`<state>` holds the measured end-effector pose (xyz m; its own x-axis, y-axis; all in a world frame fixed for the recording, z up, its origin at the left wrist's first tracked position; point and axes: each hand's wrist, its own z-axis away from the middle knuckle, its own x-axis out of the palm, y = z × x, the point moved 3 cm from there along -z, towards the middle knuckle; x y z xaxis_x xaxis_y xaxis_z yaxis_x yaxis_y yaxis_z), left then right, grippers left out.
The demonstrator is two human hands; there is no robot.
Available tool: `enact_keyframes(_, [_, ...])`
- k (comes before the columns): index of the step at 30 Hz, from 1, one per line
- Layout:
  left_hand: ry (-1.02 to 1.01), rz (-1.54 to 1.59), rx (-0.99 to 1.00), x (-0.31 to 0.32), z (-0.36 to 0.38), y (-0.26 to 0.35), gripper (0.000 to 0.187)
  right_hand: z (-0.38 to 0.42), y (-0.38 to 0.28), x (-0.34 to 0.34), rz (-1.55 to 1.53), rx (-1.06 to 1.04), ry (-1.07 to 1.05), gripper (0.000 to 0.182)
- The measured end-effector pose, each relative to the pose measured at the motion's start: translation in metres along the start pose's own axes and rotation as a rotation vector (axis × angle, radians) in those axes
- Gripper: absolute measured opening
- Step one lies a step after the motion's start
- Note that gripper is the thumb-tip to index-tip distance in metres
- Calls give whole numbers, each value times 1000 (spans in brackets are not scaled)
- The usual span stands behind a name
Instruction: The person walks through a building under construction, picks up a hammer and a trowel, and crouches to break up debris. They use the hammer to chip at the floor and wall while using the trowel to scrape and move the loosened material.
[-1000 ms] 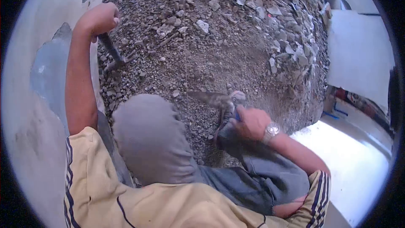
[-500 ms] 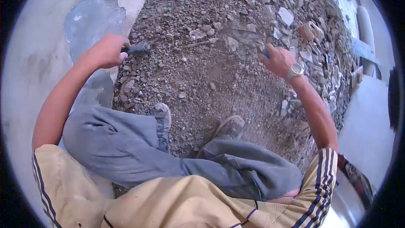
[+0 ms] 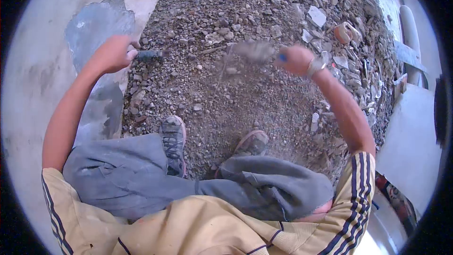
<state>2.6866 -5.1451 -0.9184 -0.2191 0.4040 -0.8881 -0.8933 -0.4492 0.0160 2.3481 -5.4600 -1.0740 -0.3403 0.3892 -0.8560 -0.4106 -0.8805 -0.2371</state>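
My left hand is wrapped round a short, stubby grey-blue tool that points right over the gravel; the frames do not show its exact kind. A trowel is gripped in my right hand, its blue handle end showing at the fist. Smeared by motion, the trowel's grey blade reaches left, low over the loose gravel in front of my feet. A wristwatch is on my right wrist.
A smooth pale wall with a grey patch rises on the left. Broken tile pieces and an orange-brown chunk lie among rubble at the right. Farther right are a white pipe and a pale panel.
My right hand has moved a little left, with the trowel blade sweeping left over the gravel. My left hand has shifted slightly left and keeps its hold on the tool.
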Motion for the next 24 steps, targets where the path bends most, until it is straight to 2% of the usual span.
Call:
enact_keyframes(1, [-9,-16,-1,-4,1,2,22,-7,15,-20,-7,-16,88,41])
enact_keyframes(3, [0,1,1,-4,2,-2,22,-14,28,-48,68,115,150,43])
enact_keyframes(7, [-24,27,-42,-1,1,-16,24,-16,11,-77,101,281,266,41])
enact_keyframes(10, [-71,-14,13,-1,-4,-21,27,-25,-46,-57,-65,164,216,41])
enact_keyframes(12, [-133,-63,65,-3,-5,-14,28,-35,-92,-32,-129,-88,168,41])
enact_keyframes(14, [-178,-119,109,-5,-5,-9,30,-40,-129,-27,-62,-220,-15,41])
enact_keyframes(17, [-194,-143,90,-2,0,-17,30,-89,-103,-24,42,-156,-58,43])
enact_keyframes(18, [-184,-109,77,-4,2,-25,30,-100,-85,-33,-34,-74,74,44])
enact_keyframes(22, [-91,-26,3,-19,18,-42,27,-127,-64,-73,20,100,344,43])
enact_keyframes(24, [-51,-39,-38,-39,24,-45,27,-111,-89,-71,-20,36,354,41])
